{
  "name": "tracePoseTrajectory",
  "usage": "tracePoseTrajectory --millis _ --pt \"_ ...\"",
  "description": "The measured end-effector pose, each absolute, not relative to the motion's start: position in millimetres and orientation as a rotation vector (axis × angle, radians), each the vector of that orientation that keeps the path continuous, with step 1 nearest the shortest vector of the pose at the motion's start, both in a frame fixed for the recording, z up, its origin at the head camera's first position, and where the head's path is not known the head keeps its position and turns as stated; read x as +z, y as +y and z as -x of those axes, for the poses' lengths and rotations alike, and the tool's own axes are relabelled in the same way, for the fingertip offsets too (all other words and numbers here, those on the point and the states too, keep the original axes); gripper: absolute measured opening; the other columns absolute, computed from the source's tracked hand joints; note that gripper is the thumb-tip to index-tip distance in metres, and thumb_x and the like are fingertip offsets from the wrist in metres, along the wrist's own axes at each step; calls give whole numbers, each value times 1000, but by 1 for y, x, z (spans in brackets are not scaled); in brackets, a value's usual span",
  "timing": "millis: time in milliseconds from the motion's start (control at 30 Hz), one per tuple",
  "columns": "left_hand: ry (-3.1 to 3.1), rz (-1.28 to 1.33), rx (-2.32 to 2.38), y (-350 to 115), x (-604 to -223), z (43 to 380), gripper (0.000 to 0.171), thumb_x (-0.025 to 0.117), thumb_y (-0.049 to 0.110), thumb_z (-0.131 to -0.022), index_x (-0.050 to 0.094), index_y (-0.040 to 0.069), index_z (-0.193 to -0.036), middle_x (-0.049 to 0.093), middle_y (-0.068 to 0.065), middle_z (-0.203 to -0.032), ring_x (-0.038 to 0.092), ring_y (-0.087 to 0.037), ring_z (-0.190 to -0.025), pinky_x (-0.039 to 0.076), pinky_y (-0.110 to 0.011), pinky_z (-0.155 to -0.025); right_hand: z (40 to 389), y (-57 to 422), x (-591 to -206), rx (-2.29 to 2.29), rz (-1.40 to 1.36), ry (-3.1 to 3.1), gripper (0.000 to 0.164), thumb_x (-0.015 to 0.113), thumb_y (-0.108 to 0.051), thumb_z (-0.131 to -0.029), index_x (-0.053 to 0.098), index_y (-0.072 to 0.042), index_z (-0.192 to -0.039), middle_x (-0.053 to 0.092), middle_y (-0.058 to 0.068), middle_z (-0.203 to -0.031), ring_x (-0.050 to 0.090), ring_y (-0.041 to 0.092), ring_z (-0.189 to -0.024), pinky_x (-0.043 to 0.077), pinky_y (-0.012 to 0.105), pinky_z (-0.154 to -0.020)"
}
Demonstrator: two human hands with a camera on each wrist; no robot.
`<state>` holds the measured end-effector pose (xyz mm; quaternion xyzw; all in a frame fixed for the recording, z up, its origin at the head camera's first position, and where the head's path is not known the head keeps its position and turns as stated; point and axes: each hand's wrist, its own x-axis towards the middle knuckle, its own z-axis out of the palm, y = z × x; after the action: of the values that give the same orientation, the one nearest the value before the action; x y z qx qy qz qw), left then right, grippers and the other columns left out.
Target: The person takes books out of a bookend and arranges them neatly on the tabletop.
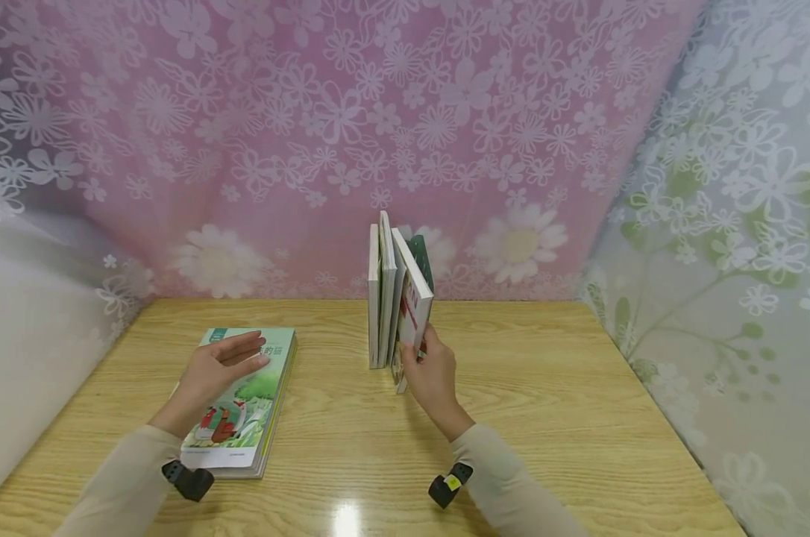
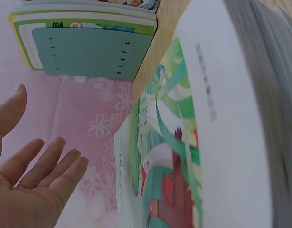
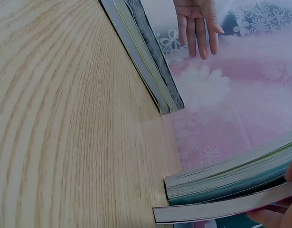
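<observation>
In the head view, my left hand [image 1: 210,377] hovers over a stack of books [image 1: 253,418] lying flat at the left. Its fingers are extended, thumb apart, holding nothing. The top cover is green and white with a red and brown cartoon figure. My right hand [image 1: 438,382] pinches the lower near edge of a white book [image 1: 415,304] between thumb and fingers. This book leans at the right side of several upright books [image 1: 382,306]. In the right wrist view, my right fingers [image 3: 267,217] are on the white book's [image 3: 217,211] edge, largely cut off by the frame.
A dark green panel [image 1: 421,257] stands behind the white book. In the left wrist view, a light teal panel [image 2: 93,54] with small slots lies against the upright books. The wooden table [image 1: 546,418] meets a pink floral curtain [image 1: 405,134] at the back.
</observation>
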<state>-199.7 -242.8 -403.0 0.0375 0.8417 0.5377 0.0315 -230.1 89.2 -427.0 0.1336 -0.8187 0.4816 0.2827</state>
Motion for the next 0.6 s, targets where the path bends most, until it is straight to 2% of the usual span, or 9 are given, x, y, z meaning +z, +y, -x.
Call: tracePoseTrajectory --millis 100,167,400,600 --pt "2567 -141 1670 -237 -404 202 71 66 44 -89 39 13 -147 48 -12 -144 48 -25 -129 42 -50 -102 229 93 -428 1271 -352 -2197 33 59 3 -87 58 8 -119 67 27 -104 70 37 -88 59 33 -63" --pt "2540 -157 1690 -234 -405 202 72 66 43 -89 38 12 -148 47 -13 -144 45 -30 -131 41 -52 -103 227 96 -428 1273 -347 -2206 32 58 3 -87 58 9 -119 67 28 -104 69 37 -88 59 33 -64" --pt "2486 -186 1725 -226 -408 206 70 66 41 -90 37 14 -148 45 -13 -146 43 -32 -133 39 -53 -104 219 112 -425 1332 -365 -2213 31 59 5 -87 59 9 -118 67 28 -104 69 38 -89 59 31 -64" --pt "2449 -214 1746 -219 -410 209 70 67 35 -90 36 11 -148 44 -16 -146 41 -34 -134 40 -52 -104 211 125 -423 1354 -373 -2238 32 59 4 -88 59 7 -119 68 26 -106 70 36 -89 59 31 -63"
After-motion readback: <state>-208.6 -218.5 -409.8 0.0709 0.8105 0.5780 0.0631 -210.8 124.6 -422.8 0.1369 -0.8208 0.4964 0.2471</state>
